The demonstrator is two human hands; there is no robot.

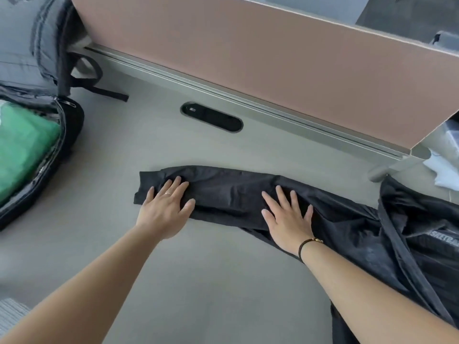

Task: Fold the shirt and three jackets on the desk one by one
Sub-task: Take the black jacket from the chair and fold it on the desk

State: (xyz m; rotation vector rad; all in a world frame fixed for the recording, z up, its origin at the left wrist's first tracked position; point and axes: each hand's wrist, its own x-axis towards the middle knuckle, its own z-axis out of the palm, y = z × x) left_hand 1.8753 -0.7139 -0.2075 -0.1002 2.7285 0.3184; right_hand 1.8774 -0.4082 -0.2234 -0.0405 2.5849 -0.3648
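The grey bench (198, 281) carries a black jacket (409, 244), its sleeve (223, 192) stretched leftward. The cloth looks thin, light, limp and probably slick, so it should be taken at cuff or hem edges. Left hand (164, 209) and right hand (288, 217) press flat on the sleeve, each grip wide, holding nothing.

Office; desk (173, 281) with partition (248, 58); cable port (212, 117)

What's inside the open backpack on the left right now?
In the open backpack, a folded green garment shows behind a clear or mesh panel. Anything beneath it or deeper in is covered, so I cannot tell what else it holds.
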